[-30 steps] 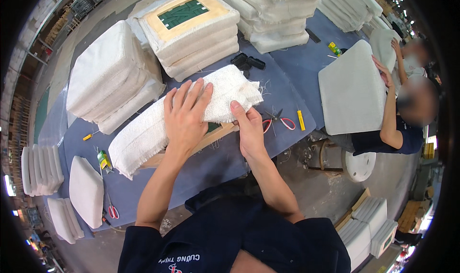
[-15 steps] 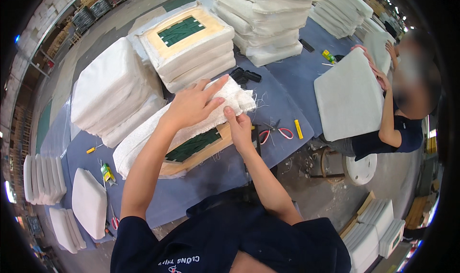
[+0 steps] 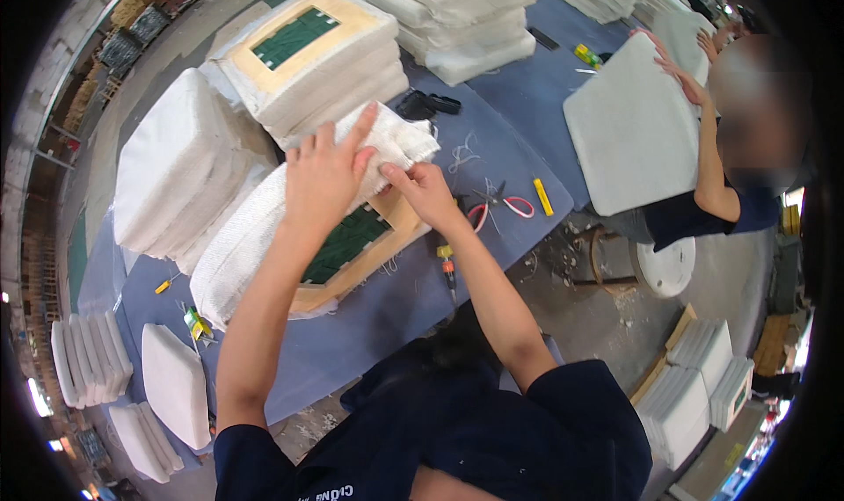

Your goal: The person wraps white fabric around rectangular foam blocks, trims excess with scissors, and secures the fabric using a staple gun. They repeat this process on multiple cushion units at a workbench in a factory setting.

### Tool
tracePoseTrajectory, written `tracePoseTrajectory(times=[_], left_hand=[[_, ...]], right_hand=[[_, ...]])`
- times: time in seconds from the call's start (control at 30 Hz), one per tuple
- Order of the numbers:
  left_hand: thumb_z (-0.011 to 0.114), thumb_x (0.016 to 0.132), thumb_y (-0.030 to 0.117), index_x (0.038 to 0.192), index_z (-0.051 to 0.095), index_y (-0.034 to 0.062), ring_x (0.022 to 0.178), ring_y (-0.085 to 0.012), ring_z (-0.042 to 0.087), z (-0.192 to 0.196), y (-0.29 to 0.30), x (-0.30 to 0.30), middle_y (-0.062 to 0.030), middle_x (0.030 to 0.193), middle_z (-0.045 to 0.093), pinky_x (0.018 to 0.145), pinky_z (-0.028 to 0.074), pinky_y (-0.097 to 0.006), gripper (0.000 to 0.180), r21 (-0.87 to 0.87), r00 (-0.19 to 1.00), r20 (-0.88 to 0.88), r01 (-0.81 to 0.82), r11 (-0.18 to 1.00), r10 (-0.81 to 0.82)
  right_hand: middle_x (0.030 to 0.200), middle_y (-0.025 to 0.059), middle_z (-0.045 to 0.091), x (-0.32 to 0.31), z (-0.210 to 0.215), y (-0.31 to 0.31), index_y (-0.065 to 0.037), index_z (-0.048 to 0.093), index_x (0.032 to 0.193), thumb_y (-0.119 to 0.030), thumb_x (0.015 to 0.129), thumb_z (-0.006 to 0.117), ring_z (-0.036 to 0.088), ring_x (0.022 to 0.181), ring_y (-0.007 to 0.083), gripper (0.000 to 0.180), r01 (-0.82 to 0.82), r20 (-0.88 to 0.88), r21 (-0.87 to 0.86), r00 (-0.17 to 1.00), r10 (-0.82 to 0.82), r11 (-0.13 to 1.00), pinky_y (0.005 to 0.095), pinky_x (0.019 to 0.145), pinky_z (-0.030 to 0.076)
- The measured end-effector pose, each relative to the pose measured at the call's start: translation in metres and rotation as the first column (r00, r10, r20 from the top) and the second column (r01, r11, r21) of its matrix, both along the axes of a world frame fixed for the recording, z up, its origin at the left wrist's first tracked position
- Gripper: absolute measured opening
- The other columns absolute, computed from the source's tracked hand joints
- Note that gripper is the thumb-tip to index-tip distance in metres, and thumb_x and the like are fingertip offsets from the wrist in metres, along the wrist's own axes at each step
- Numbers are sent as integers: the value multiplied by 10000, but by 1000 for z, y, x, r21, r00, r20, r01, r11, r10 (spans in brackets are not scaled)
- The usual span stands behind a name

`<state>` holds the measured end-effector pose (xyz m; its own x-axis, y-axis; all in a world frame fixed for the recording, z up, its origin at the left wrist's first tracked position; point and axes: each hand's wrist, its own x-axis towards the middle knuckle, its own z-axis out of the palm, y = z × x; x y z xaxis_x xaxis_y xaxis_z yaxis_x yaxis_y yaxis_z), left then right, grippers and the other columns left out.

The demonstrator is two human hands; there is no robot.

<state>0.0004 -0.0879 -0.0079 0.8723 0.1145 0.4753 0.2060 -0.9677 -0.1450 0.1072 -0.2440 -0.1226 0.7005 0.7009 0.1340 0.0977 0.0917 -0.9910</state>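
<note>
A seat cushion stands tilted on the table in front of me, its white woven cover point(image 3: 239, 228) facing away and its wooden frame point(image 3: 400, 220) with green webbing point(image 3: 345, 248) facing me. Spread over the folded cover near its upper right corner, my left hand point(image 3: 323, 180) presses down with fingers apart, the index finger stretched out. My right hand point(image 3: 424, 192) pinches the cover's edge at that corner between thumb and fingers. Frayed threads hang around the corner. Red-handled scissors point(image 3: 501, 206) lie on the table right of my right hand.
Stacks of white cushions point(image 3: 330, 88) stand behind, one topped by a bare wooden frame. A black stapler-like tool point(image 3: 426, 105), a yellow cutter point(image 3: 543, 197) and a hose fitting point(image 3: 447, 264) lie nearby. At right a co-worker holds a white cushion point(image 3: 624, 132) beside a round stool point(image 3: 666, 268).
The whole view has shifted, so the cushion and stacks sit farther left. Both hands stay at the cover's corner. The hose fitting below my right forearm now shows clearly.
</note>
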Motion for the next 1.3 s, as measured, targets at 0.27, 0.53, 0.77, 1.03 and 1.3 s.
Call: tracePoseTrajectory(times=[0.27,0.53,0.77,1.03,1.3], left_hand=[[607,1087,474,1673,454,426,1009,-361,703,1,7,9,-125,1130,678,852,542,-525,607,-57,999,-40,0,998,-2],[572,1108,489,1682,445,405,1026,-404,714,-3,71,9,-143,1137,684,850,557,-564,594,-109,997,16,-79,991,81],[573,1105,502,1682,438,405,1004,-383,733,-27,31,54,-184,1124,697,811,582,-567,601,144,981,-57,-176,974,185],[584,1066,608,1727,349,402,1130,-412,693,-13,11,76,-198,1283,668,926,513,-631,731,22,934,-224,-281,960,278],[661,1010,627,1737,320,394,1125,-443,698,-13,27,85,-194,1289,670,951,504,-710,836,19,911,-246,-336,942,330]], right_hand=[[1507,195,575,57,-206,-137,-53,479,1561,-550,846,855,518,1454,393,949,741,684,-630,671,-286,233,624,1069,481],[1471,180,530,80,-269,-187,-62,524,1492,-339,870,845,500,1373,393,752,642,548,-749,738,-394,162,601,1067,439],[1358,207,602,13,-213,-104,-40,519,1480,-473,888,836,655,1145,429,799,468,463,-732,875,-143,495,574,912,535],[1297,225,677,-37,-190,-68,-61,421,1593,-562,766,942,660,1213,394,1098,461,547,-762,834,70,454,504,1023,503],[1276,255,697,-17,-205,-53,-85,328,1595,-258,816,878,724,1139,434,969,412,425,-760,900,-95,503,551,987,577]])
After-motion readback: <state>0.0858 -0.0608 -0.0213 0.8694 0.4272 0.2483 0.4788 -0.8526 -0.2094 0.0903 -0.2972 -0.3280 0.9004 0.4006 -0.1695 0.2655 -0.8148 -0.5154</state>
